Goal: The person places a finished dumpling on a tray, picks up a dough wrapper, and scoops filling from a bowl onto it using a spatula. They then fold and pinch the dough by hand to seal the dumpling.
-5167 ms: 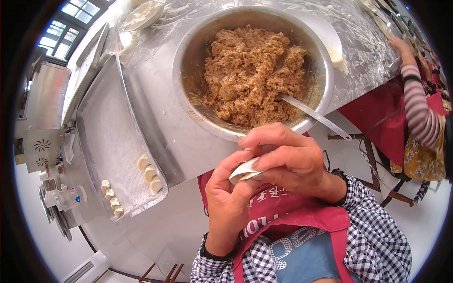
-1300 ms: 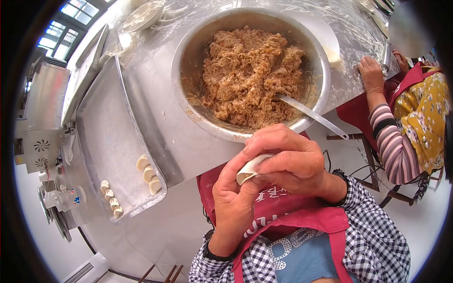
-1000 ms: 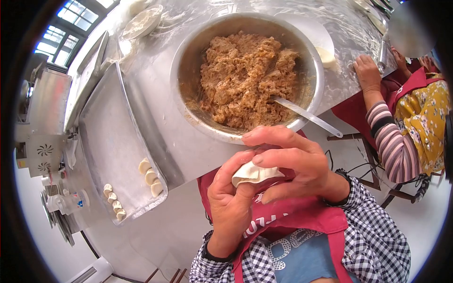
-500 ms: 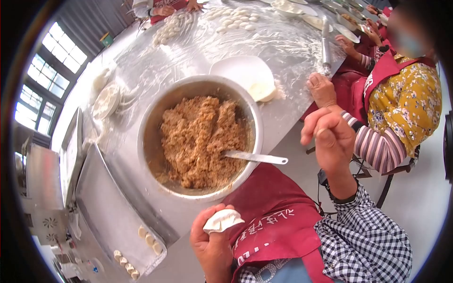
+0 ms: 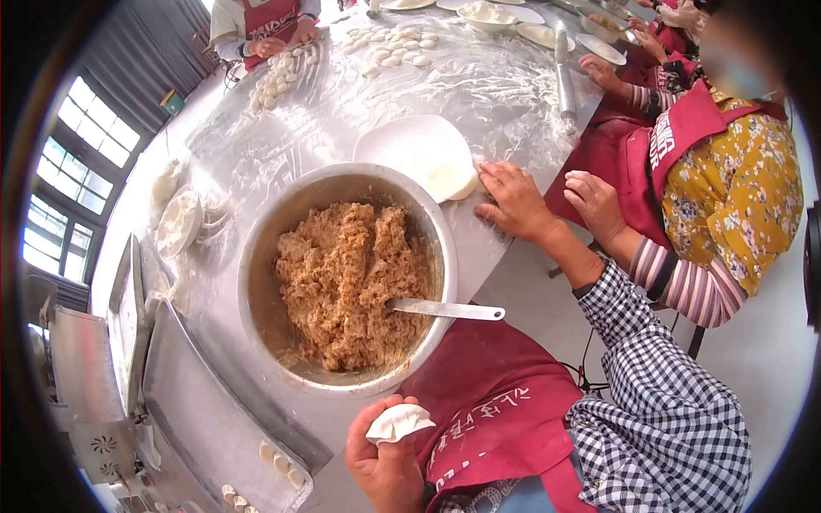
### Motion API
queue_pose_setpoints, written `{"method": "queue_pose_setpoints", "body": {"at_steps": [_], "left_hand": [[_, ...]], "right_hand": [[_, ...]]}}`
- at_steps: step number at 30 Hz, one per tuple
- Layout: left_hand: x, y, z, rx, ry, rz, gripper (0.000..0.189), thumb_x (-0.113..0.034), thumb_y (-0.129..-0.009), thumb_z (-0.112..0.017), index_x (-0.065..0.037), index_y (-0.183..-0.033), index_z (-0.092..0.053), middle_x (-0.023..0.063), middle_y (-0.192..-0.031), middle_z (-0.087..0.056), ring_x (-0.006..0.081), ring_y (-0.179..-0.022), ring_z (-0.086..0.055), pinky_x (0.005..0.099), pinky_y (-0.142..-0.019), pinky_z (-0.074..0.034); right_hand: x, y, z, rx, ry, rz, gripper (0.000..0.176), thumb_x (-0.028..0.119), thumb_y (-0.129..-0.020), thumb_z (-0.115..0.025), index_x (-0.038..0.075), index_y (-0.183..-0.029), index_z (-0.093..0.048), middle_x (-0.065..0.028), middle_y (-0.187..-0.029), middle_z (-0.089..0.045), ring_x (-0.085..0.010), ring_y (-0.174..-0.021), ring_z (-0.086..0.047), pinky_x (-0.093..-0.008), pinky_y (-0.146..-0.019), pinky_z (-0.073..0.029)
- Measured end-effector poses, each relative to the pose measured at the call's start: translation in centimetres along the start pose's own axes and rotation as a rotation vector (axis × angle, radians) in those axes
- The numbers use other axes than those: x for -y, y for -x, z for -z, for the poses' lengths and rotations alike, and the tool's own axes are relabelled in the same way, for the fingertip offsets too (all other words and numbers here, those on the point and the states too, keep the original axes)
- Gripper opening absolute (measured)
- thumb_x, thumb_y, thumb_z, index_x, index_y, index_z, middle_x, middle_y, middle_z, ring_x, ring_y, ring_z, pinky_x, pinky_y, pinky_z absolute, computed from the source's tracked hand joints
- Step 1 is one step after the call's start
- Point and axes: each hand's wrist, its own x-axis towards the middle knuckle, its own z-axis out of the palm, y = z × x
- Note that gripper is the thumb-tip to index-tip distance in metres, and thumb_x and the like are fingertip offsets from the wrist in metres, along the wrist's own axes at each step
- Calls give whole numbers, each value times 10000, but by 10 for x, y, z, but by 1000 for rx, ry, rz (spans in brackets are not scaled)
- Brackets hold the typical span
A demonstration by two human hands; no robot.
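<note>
I've got the left hand (image 5: pixel 385 462) pinched around a folded dumpling (image 5: pixel 398 423); the right hand (image 5: pixel 513 201) is open, palm down just beside the wrapper stack (image 5: pixel 453 181).

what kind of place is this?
Likely a communal or commercial dumpling kitchen: big steel bowl of filling, floured steel table with rows of dumplings, co-workers in red aprons, a folded dumpling in the left hand.

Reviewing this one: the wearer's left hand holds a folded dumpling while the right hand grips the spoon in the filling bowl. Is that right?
Not quite. The left hand does hold the folded dumpling, but the right hand is not on the spoon. It lies on the table beside the white plate. The head view shows the spoon resting untouched in the bowl.
</note>
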Motion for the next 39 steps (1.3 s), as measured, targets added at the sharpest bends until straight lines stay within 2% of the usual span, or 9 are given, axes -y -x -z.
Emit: {"method": "queue_pose_setpoints", "body": {"at_steps": [2, 4, 8, 11, 15, 19, 25, 35, 39], "left_hand": [[3, -3, 2, -28, 11, -5, 317, -114, -849, -593, 48, -1116, -539, 177, -1033, -609, 193, -855, -605, 233, -668, -484], [14, -8, 9, 62, 145, -161, 374, -58, -836, -599, 34, -1174, -468, 179, -1114, -548, 301, -1003, -576, 394, -810, -523], [11, -9, 11, -25, 136, -128, 328, 75, -829, -481, 78, -1157, -464, 210, -1119, -555, 312, -1023, -579, 415, -848, -512], [11, -12, 10, 38, 70, -131, 393, -41, -852, -547, 57, -1213, -430, 210, -1160, -531, 321, -1046, -561, 402, -851, -514], [18, -11, 17, 54, -15, -248, 389, -49, -858, -546, 59, -1213, -432, 207, -1171, -528, 316, -1058, -558, 396, -863, -513], [19, -8, 22, 56, -87, -290, 398, -60, -859, -554, 57, -1219, -430, 201, -1178, -527, 296, -1052, -561, 384, -848, -519], [20, -1, 27, 67, 28, -170, 422, -114, -881, -562, 56, -1239, -418, 177, -1187, -525, 213, -1055, -553, 299, -886, -467], [24, -5, 29, 133, 70, -230, 377, -2, -890, -487, 46, -1259, -419, 156, -1208, -517, 192, -1091, -523, 290, -925, -424], [22, -8, 26, 108, 38, -216, 454, -120, -870, -571, 54, -1249, -392, 196, -1193, -513, 245, -1088, -533, 333, -924, -452]], "right_hand": [[3, 4, 0, 78, 65, 27, 430, 268, -749, -653, 31, -1091, -542, -144, -1265, -467, -316, -1174, -417, -421, -980, -325], [2, 14, 9, 138, 31, 35, 421, 266, -742, -657, 47, -1083, -544, -140, -1269, -467, -329, -1166, -424, -420, -971, -340], [17, 12, 50, -190, -372, -116, 114, 38, -699, -683, 10, -759, -590, -134, -1085, -602, -261, -1014, -576, -330, -868, -444], [39, 7, 76, -196, -577, -100, 85, 30, -763, -649, -11, -768, -574, -130, -1058, -612, -225, -996, -580, -303, -869, -432], [115, 3, 113, -310, -844, 53, 124, 22, -749, -650, -26, -846, -588, -193, -1121, -566, -285, -1003, -575, -349, -867, -447], [175, 16, 125, 46, -1225, 554, 282, 69, -704, -708, -32, -934, -580, -237, -1136, -526, -342, -995, -551, -398, -812, -473], [223, 31, 91, 120, -1180, 333, 246, 39, -620, -715, 22, -836, -599, -156, -1067, -581, -293, -945, -581, -366, -758, -483], [215, 34, 73, 163, -1346, 402, 226, 75, -668, -751, 35, -829, -598, -189, -1066, -570, -309, -933, -579, -351, -740, -502], [221, 37, 78, 150, -1305, 251, 198, 79, -654, -744, 32, -808, -630, -137, -996, -600, -238, -862, -595, -302, -676, -502]]}}
